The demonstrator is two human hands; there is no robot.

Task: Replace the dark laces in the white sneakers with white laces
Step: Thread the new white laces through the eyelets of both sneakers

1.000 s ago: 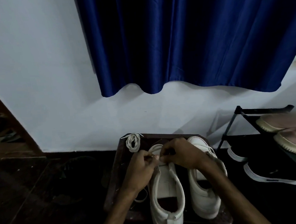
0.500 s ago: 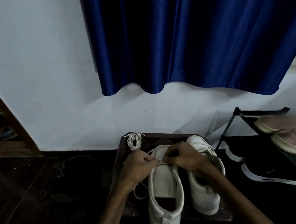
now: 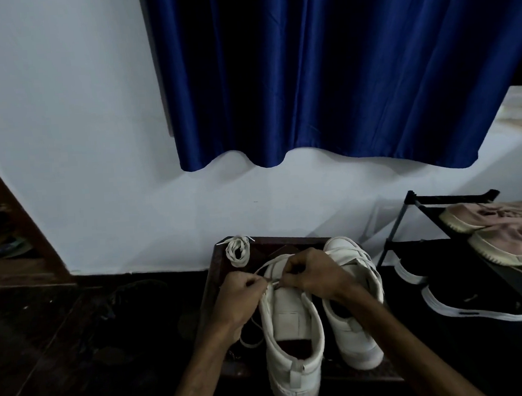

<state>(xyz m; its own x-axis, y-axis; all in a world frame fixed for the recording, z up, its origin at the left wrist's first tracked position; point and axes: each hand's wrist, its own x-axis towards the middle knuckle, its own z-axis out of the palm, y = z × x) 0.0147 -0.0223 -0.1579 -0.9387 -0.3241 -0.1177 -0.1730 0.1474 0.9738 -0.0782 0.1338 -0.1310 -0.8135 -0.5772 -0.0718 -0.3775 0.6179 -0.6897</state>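
Pulling apart since a moment ago, left hand (image 3: 240, 295) and right hand (image 3: 313, 273) pinch the white lace (image 3: 266, 267) at the left sneaker (image 3: 288, 325), fingers narrow: threading continues.

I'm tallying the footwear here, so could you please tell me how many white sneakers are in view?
2: the left sneaker, under both hands, and the right sneaker beside it, both on the dark stool. Other shoes sit on the rack to the right, but they aren't white.

Two white sneakers (image 3: 292, 328), one coiled spare lace (image 3: 238, 250), two pink shoes (image 3: 491, 215), two hands (image 3: 242, 298) and one blue curtain (image 3: 337, 68).
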